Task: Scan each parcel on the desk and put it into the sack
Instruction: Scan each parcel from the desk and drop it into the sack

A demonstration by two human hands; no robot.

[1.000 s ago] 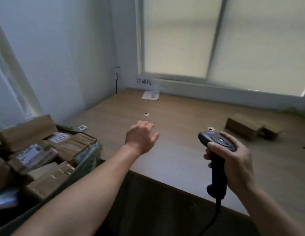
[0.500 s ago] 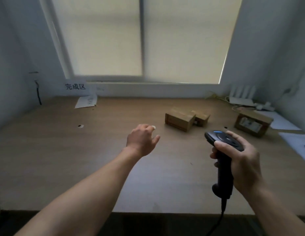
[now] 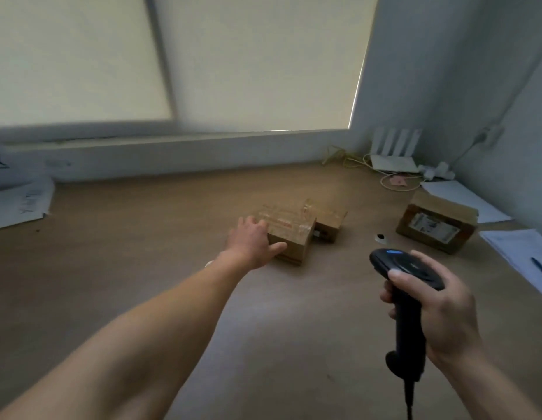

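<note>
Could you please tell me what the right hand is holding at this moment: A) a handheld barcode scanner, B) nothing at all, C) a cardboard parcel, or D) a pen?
A: the right hand grips the black corded scanner by its handle, above the desk.

Taped cardboard parcel [image 3: 290,234]: flat at middle of desk [image 3: 142,268], clear tape across top, left hand [image 3: 251,244] on near-left corner. Smaller brown parcel [image 3: 330,222]: just behind-right, touching first. Labelled parcel [image 3: 436,227]: well apart at right, white label facing forward. Black handheld scanner [image 3: 406,283]: upright, gripped by right hand [image 3: 439,313], blue light on head, cable hanging below.
</note>
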